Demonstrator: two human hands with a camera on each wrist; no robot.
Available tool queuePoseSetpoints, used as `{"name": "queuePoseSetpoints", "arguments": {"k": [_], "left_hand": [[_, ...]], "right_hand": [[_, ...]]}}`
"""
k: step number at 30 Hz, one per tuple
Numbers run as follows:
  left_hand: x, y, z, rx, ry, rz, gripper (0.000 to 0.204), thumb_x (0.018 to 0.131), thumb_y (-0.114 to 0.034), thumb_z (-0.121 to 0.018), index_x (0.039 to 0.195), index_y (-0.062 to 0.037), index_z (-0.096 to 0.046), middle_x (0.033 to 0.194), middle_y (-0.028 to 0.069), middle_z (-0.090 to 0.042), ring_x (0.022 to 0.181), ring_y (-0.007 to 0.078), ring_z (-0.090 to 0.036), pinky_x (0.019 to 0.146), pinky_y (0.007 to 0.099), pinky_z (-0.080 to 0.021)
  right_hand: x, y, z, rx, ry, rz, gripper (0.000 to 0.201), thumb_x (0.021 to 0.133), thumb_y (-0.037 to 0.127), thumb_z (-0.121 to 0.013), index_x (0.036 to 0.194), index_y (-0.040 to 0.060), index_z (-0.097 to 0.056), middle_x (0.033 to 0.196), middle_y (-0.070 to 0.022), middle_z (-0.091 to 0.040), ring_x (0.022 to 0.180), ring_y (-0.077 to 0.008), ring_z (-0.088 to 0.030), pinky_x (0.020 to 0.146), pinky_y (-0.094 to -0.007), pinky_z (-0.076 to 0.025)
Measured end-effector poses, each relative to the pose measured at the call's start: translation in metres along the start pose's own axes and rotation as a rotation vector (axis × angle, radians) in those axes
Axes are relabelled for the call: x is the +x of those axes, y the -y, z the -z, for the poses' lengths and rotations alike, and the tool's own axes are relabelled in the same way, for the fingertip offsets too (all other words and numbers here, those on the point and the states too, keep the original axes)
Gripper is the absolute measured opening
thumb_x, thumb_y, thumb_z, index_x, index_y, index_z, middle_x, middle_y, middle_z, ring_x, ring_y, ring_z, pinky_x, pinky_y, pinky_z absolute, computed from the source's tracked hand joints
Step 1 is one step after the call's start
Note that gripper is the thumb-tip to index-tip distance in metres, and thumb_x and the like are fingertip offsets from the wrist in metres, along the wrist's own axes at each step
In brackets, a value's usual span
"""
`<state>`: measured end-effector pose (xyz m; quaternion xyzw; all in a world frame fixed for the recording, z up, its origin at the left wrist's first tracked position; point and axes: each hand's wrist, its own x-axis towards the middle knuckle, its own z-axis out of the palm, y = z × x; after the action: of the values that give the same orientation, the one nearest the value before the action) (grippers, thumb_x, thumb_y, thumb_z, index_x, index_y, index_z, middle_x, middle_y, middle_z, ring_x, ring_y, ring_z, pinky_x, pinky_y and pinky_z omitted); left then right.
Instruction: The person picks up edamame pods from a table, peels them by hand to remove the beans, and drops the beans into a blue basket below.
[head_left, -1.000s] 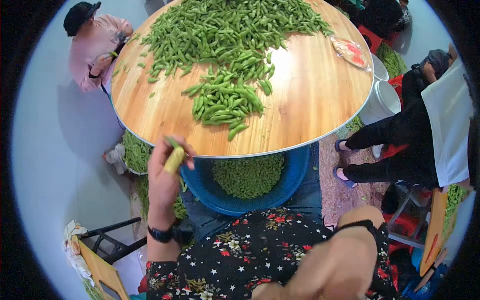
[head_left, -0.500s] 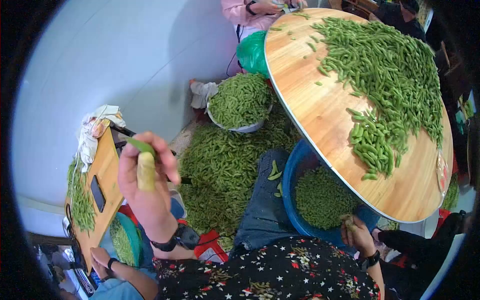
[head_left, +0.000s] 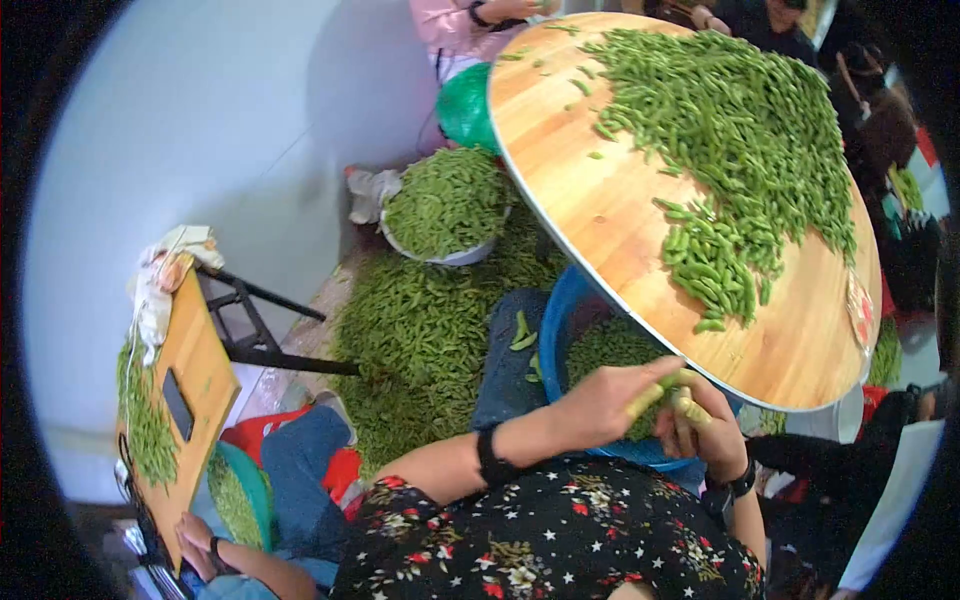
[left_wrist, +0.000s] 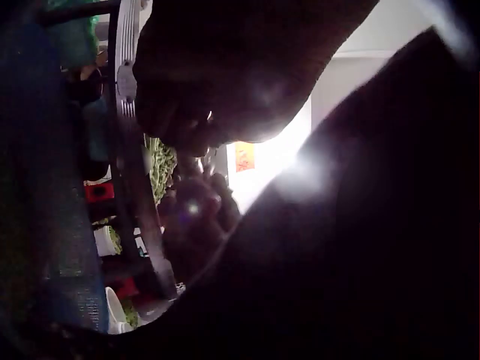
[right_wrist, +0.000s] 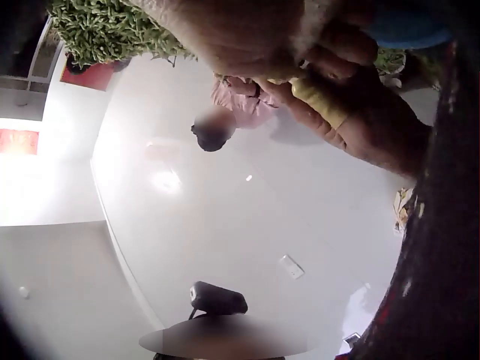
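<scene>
My left hand [head_left: 600,405] and right hand [head_left: 718,425] meet over the blue basin [head_left: 562,300], near the edge of the round wooden tabletop [head_left: 560,170]. Between their fingertips is a green edamame pod [head_left: 674,381], pinched from both sides and partly covered by the fingers. Yellow wraps cover the left thumb [head_left: 643,401] and the right thumb [head_left: 690,407]. Shelled green beans [head_left: 605,350] fill the basin's bottom. The left wrist view is mostly dark; the right wrist view shows the hands close together, with a yellow wrap [right_wrist: 319,101].
A large heap of edamame pods [head_left: 730,140] covers much of the tabletop. More pods fill a white tub [head_left: 450,205] and lie across the floor [head_left: 420,330]. A side table [head_left: 205,370] bears a phone [head_left: 178,404]. Other people sit around, one in pink sleeves [head_left: 440,25].
My left hand has come down and right, bringing the pod to the right hand, which has risen slightly to meet it. Earlier the view swung left from the tabletop.
</scene>
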<state>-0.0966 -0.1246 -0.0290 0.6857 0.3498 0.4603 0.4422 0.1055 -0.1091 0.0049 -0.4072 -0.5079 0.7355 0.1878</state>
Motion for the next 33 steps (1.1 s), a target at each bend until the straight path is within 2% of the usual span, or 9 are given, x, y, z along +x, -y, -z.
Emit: {"name": "queuePoseSetpoints", "arguments": {"k": [3,7,18,20,22,23,25,29,33], "left_hand": [[-0.001,0.008,-0.013,0.049,-0.006,-0.042,0.046,0.094,-0.013,-0.051,0.139,-0.0072,-0.042,0.101,0.0189,-0.063,0.088,0.0347,-0.065,0.076,0.0395,-0.052],[-0.003,0.006,-0.019,0.199,-0.076,-0.081,0.051,0.09,-0.011,-0.054,0.139,-0.0093,-0.042,0.082,0.0146,-0.059,0.071,0.0336,-0.062,0.061,0.0396,-0.051],[0.04,-0.028,-0.016,0.534,0.0,-0.334,0.052,0.082,-0.008,-0.059,0.134,-0.009,-0.049,0.077,0.0108,-0.058,0.067,0.0312,-0.062,0.057,0.0381,-0.05],[0.043,-0.032,-0.021,0.535,0.061,-0.301,0.046,0.087,-0.01,-0.055,0.133,-0.0088,-0.051,0.076,0.0114,-0.06,0.066,0.0244,-0.062,0.058,0.0346,-0.05],[0.053,-0.019,-0.037,0.02,0.028,-0.21,0.041,0.094,-0.014,-0.051,0.135,-0.0095,-0.05,0.073,0.0068,-0.06,0.063,0.0136,-0.057,0.059,0.0292,-0.048],[0.055,-0.021,-0.035,-0.124,0.15,0.051,0.039,0.098,-0.019,-0.048,0.137,-0.0108,-0.049,0.071,0.0,-0.056,0.064,0.0063,-0.049,0.06,0.0246,-0.044],[0.062,-0.019,-0.037,-0.311,0.162,0.237,0.041,0.099,-0.02,-0.048,0.138,-0.011,-0.047,0.072,-0.0048,-0.051,0.064,0.0049,-0.044,0.059,0.0199,-0.038],[0.068,-0.02,-0.039,-0.284,0.217,0.311,0.041,0.098,-0.017,-0.049,0.138,-0.0086,-0.047,0.073,-0.0036,-0.052,0.064,0.0059,-0.044,0.059,0.0201,-0.038],[0.071,-0.023,-0.043,0.012,0.178,0.124,0.042,0.095,-0.007,-0.048,0.137,-0.0102,-0.049,0.071,0.0001,-0.055,0.064,0.0079,-0.049,0.062,0.0233,-0.044]], "right_hand": [[-0.002,-0.008,-0.002,0.087,-0.143,0.074,0.029,0.096,0.028,-0.051,0.111,0.0043,-0.05,0.074,-0.0078,-0.061,0.047,-0.0124,-0.053,0.042,-0.0219,-0.04],[0.0,-0.011,-0.002,0.055,-0.154,0.144,0.03,0.097,0.027,-0.049,0.114,0.0023,-0.049,0.071,-0.0054,-0.059,0.046,-0.0096,-0.05,0.042,-0.0216,-0.039],[-0.028,0.017,0.013,-0.317,-0.328,0.341,0.026,0.096,0.02,-0.046,0.11,-0.0006,-0.052,0.07,-0.0045,-0.06,0.051,-0.0099,-0.055,0.048,-0.0225,-0.045],[-0.035,0.017,0.017,-0.289,-0.354,0.346,0.024,0.097,0.021,-0.046,0.107,0.0011,-0.053,0.071,-0.0039,-0.06,0.051,-0.0096,-0.054,0.047,-0.0223,-0.044],[-0.043,0.021,0.021,0.141,-0.24,0.201,0.021,0.098,0.022,-0.045,0.104,0.0037,-0.053,0.072,-0.003,-0.06,0.052,-0.0089,-0.054,0.045,-0.0219,-0.042],[-0.043,0.024,0.02,0.197,-0.264,0.184,0.019,0.099,0.023,-0.046,0.104,0.0058,-0.053,0.074,-0.0019,-0.06,0.053,-0.009,-0.055,0.044,-0.0217,-0.041],[-0.037,0.0,0.032,0.055,-0.266,0.267,0.02,0.099,0.024,-0.047,0.104,0.0057,-0.054,0.076,-0.0009,-0.06,0.054,-0.0085,-0.055,0.045,-0.0215,-0.041],[-0.037,0.001,0.027,0.243,-0.273,0.3,0.02,0.099,0.022,-0.045,0.108,0.0046,-0.051,0.074,-0.0011,-0.057,0.051,-0.0074,-0.052,0.043,-0.0215,-0.04],[-0.034,-0.005,0.029,0.286,-0.263,0.367,0.019,0.099,0.02,-0.044,0.111,0.005,-0.049,0.075,-0.0014,-0.056,0.05,-0.0076,-0.05,0.043,-0.0219,-0.039]]}}
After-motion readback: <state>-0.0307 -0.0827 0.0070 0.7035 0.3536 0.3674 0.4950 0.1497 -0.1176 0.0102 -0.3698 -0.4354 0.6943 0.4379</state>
